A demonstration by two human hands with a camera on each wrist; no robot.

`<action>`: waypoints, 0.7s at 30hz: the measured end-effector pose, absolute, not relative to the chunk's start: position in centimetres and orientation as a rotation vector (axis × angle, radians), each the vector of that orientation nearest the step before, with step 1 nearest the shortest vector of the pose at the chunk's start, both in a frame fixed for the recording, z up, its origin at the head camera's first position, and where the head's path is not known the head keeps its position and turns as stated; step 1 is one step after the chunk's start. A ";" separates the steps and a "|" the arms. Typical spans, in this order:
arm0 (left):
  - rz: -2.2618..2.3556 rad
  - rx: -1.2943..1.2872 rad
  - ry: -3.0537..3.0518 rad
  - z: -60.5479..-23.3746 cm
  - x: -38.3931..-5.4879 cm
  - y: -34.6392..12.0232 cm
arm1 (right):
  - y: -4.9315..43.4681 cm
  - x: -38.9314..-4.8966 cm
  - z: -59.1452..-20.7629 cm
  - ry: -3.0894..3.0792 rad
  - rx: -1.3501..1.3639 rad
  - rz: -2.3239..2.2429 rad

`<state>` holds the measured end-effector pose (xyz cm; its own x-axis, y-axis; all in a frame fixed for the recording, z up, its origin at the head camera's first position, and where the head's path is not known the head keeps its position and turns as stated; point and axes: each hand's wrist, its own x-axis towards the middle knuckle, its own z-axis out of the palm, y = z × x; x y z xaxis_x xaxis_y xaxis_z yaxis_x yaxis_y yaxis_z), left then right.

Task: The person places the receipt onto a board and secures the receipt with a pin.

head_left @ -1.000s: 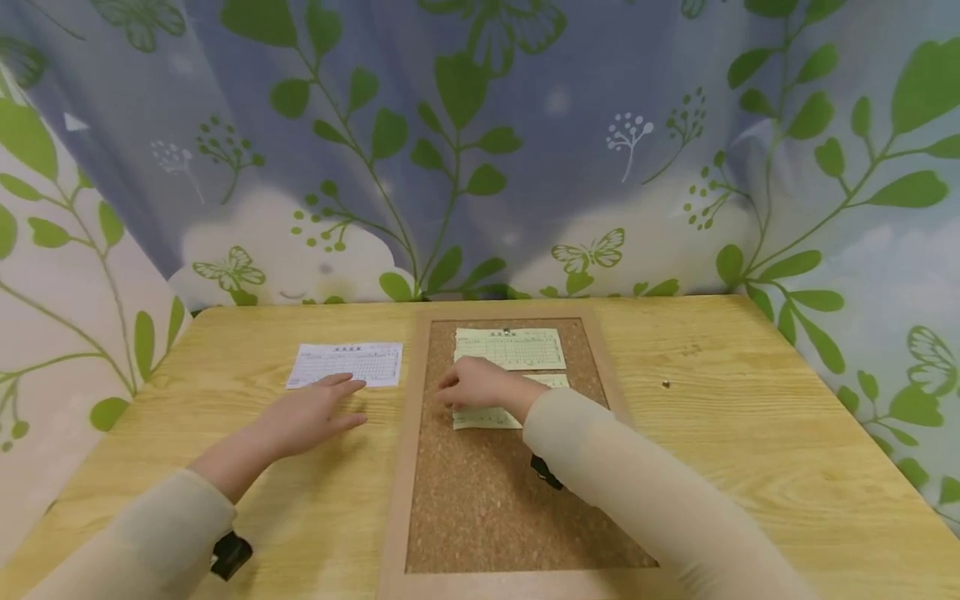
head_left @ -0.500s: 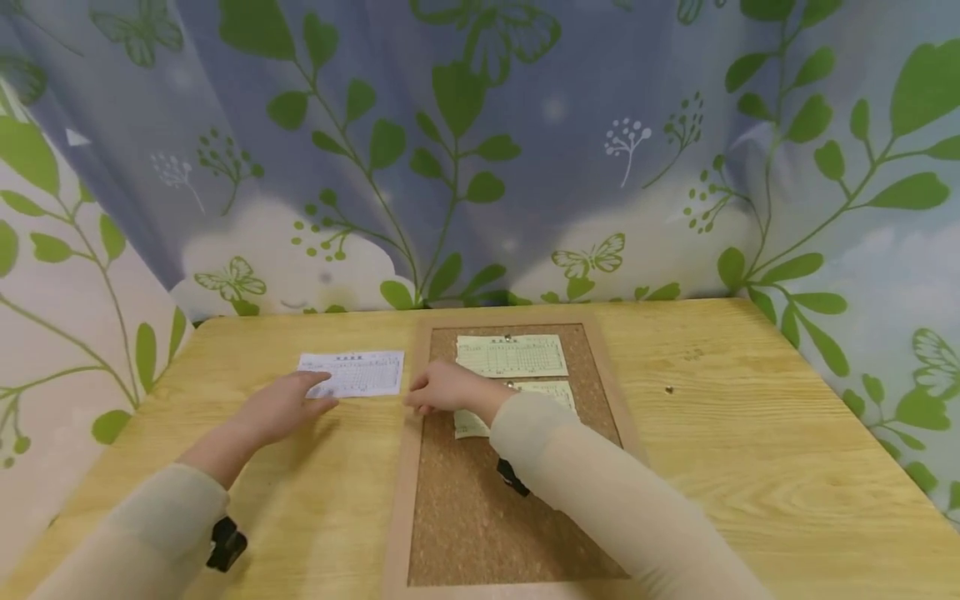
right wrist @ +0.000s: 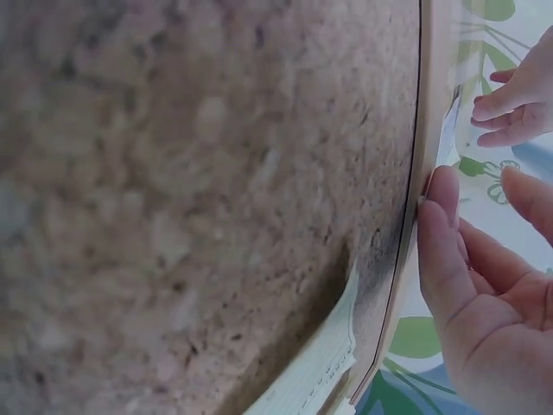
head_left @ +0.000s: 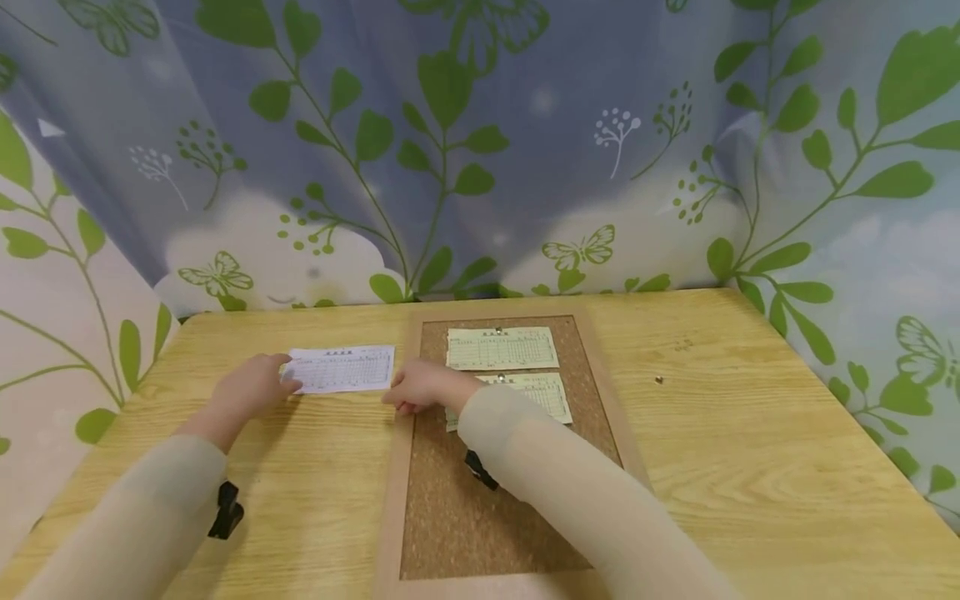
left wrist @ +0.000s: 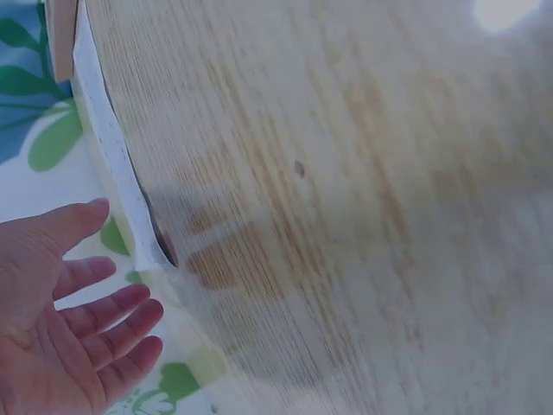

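Note:
A white printed slip (head_left: 345, 369) lies on the table left of the corkboard (head_left: 480, 517). At its left end is my left hand (head_left: 251, 387), thumb and forefinger right by the edge. The left wrist view shows that hand's fingers (left wrist: 121, 320) loosely bent and spread from the thumb, beside the slip's slightly raised end. My right hand (head_left: 427, 385) is over the board's left frame, near the slip's right end; its fingertips (right wrist: 442, 194) overlap the wooden frame, thumb apart. Two yellow-green slips are on the board, the upper (head_left: 502, 348) in full view, the lower (head_left: 536, 396) partly behind my right arm.
Pins show at the top of both yellow-green slips. A small loose pin (head_left: 659, 380) lies on the wooden table (head_left: 750, 450), right of the board. Patterned curtains (head_left: 555, 150) hang behind and beside the table.
My right hand has moved left from the lower yellow-green slip to the board's left frame. My left hand has drawn back left from over the white slip to its left end.

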<state>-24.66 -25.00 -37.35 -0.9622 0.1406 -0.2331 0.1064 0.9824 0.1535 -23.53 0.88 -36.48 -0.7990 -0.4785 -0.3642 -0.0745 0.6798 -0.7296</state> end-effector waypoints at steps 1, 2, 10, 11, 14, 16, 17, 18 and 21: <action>0.196 0.162 2.882 -37.5 -24.9 -25.1 | 0.9 -23.6 -36.5 2.349 -0.421 -0.987; 0.187 0.144 2.884 -37.5 -25.1 -25.1 | 0.8 -23.6 -36.4 2.351 -0.416 -0.985; 0.110 0.056 2.876 -37.9 -26.2 -25.3 | 0.6 -23.8 -36.6 2.344 -0.361 -1.008; 0.114 0.047 2.868 -37.9 -26.3 -25.3 | 0.5 -23.9 -36.6 2.340 -0.359 -1.013; 0.141 0.020 2.851 -37.7 -26.6 -25.1 | 0.4 -23.8 -36.6 2.339 -0.342 -1.019; 0.164 0.002 2.839 -37.7 -26.7 -25.0 | 0.4 -23.8 -36.6 2.345 -0.322 -1.021; 0.177 -0.010 2.831 -37.7 -26.7 -24.9 | 0.3 -23.8 -36.6 2.347 -0.316 -1.021; 0.188 -0.022 2.827 -37.7 -26.8 -24.9 | 0.3 -23.8 -36.6 2.349 -0.312 -1.020; 0.213 -0.054 2.826 -38.0 -26.7 -24.9 | 0.1 -23.8 -36.7 2.350 -0.298 -1.021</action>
